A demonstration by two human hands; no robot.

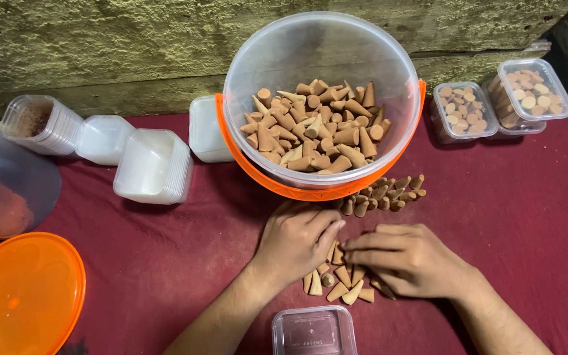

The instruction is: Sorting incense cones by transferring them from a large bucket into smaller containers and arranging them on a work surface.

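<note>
Maroon cloth covers the surface [527, 217], and both forearms reach in from its near edge, palms down, meeting over a loose pile of small tan clay-coloured cones [338, 284]. The left hand [297, 238] and right hand [405, 258] rest on the pile, fingers curled together and touching cones. Just behind them stands a clear plastic bucket with an orange rim [277, 187], part-filled with cones. A small empty clear box [305, 332] sits at the near edge.

Bucket [244, 72] mid-bench, cones [313, 128] in it. Left of bucket: lid stacks [149, 164]. Right: two filled boxes [494, 98]. Before it: loose cones [340, 286], empty box [313, 332].
</note>
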